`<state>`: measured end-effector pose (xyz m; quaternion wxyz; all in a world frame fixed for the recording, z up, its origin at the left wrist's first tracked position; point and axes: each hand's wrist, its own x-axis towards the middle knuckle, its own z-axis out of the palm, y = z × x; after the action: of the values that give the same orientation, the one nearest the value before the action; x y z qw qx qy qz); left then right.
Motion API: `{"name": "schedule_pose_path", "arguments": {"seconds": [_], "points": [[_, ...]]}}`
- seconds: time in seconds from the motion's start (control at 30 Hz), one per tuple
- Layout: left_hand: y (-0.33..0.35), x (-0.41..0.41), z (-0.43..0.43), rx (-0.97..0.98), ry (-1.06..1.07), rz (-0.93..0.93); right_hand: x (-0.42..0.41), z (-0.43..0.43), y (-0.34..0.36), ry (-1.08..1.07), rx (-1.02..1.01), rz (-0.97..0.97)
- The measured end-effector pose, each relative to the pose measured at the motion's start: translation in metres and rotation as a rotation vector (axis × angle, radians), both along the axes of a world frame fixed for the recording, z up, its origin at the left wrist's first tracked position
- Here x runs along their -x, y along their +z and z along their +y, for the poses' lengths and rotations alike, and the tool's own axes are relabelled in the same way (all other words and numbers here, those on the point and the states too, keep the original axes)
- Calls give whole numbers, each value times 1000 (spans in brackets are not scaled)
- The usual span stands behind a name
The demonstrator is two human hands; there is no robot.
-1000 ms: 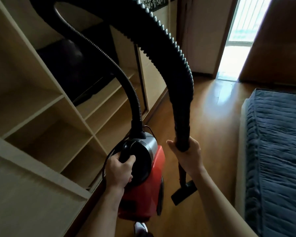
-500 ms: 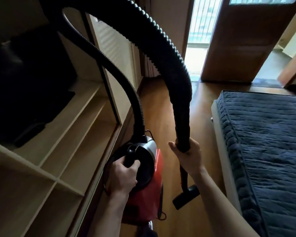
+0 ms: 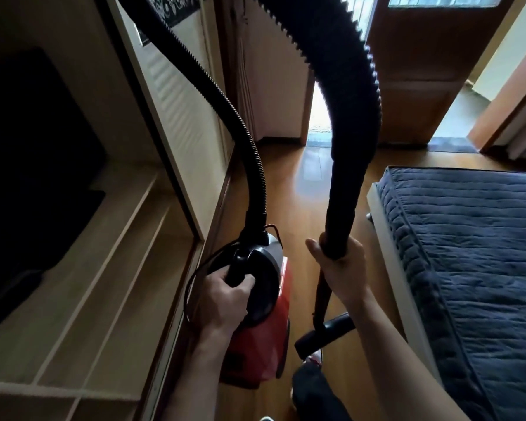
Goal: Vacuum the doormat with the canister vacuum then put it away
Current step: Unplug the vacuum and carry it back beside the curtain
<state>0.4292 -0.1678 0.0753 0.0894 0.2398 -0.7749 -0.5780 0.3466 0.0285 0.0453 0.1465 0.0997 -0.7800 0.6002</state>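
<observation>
- The left hand (image 3: 225,296) has its fingers curled tight round the black carry handle (image 3: 237,265) of the red, silver-capped canister vacuum (image 3: 261,338), which hangs beside the pale wooden shelving (image 3: 104,268).
- The right hand (image 3: 337,265) grips the lower end of the thick black ribbed hose (image 3: 343,147); the black floor nozzle (image 3: 325,332) dangles below it.
- Both grips are the same as a second ago. What has changed is the place: the shelf compartments have slid off left, and the bright doorway (image 3: 316,117) is nearer.
- So this looks like the carry, with vacuuming not begun (a dark strip (image 3: 450,144) at the right-hand threshold may be the doormat; I cannot tell).
</observation>
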Motion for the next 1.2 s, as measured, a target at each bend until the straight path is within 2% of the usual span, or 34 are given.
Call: {"name": "schedule_pose_path", "arguments": {"seconds": [0.27,0.7,0.93,1.2], "points": [[-12,109,-25,15,17,-14,115,-16,-18,6,9,16],[-15,365,-16,119,-8,-54,363,-7,-16,9,46,-9],[1,463,-7,121,-28,-34,459,5,-15,-20,61,-26],[-14,583,-24,60,-63,-61,569,-1,-30,-49,29,-51]]}}
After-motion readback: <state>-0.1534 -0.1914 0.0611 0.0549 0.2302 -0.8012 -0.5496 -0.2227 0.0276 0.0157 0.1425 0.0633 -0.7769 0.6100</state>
